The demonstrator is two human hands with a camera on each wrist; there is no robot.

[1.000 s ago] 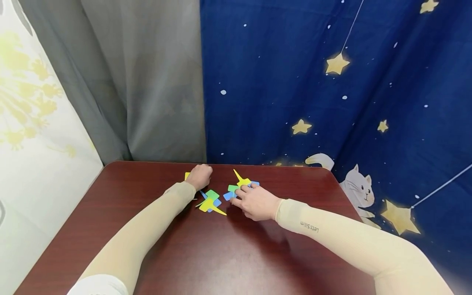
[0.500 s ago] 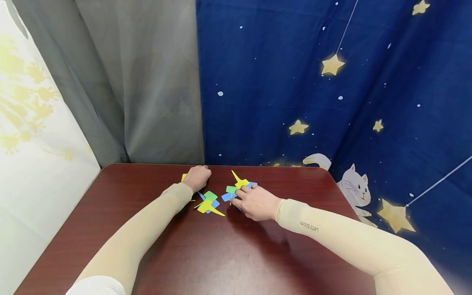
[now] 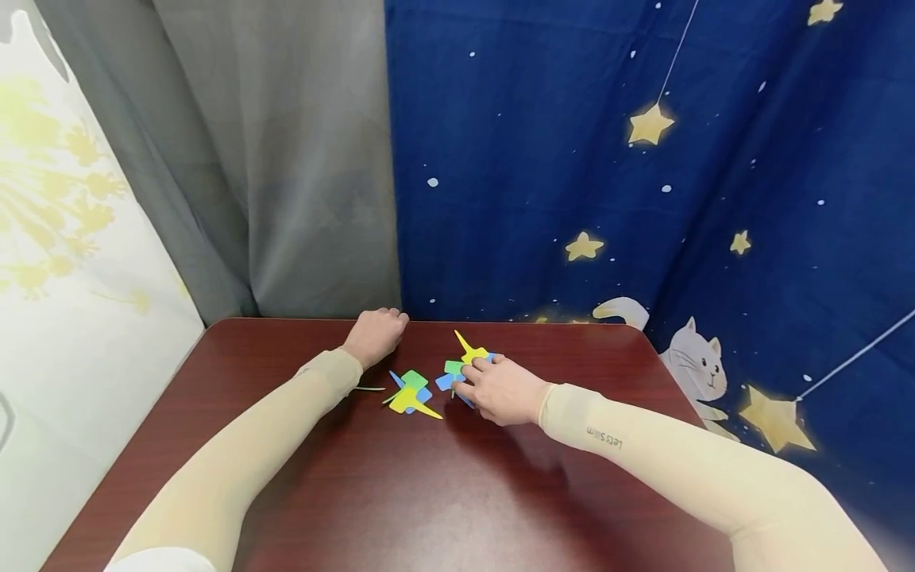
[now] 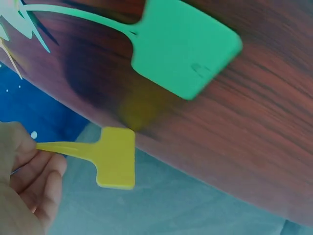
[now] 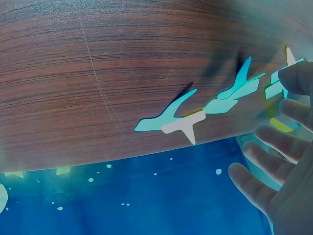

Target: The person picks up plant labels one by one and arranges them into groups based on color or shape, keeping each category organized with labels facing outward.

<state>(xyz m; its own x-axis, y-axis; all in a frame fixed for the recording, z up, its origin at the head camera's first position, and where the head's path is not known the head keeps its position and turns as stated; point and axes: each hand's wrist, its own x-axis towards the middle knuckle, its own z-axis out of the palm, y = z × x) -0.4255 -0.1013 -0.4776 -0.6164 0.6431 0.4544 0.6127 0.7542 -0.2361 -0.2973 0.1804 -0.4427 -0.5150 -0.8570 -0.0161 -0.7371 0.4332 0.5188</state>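
Note:
My left hand (image 3: 375, 338) pinches a yellow T-shaped plant label (image 4: 117, 159) by its pointed stem, near the table's far edge. In the left wrist view a green plant label (image 4: 186, 49) lies close to the camera; its stem shows beside my left cuff in the head view. Between my hands is a small pile with a yellow label (image 3: 406, 400), a green label (image 3: 415, 380) and a blue label (image 3: 425, 395). My right hand (image 3: 503, 391), fingers spread, is over a second group: a yellow label (image 3: 470, 352), a green label (image 3: 453, 367) and blue labels (image 3: 445, 382), partly hidden.
The dark red wooden table (image 3: 443, 492) has rounded far corners. Behind it hang a grey curtain (image 3: 322, 159) and a blue star-patterned curtain (image 3: 515, 159). A white patterned cloth (image 3: 86, 318) hangs at the left.
My left hand has moved slightly left and up, taking the yellow label out of the head view's sight. The right hand and the labels near it stay almost where they were.

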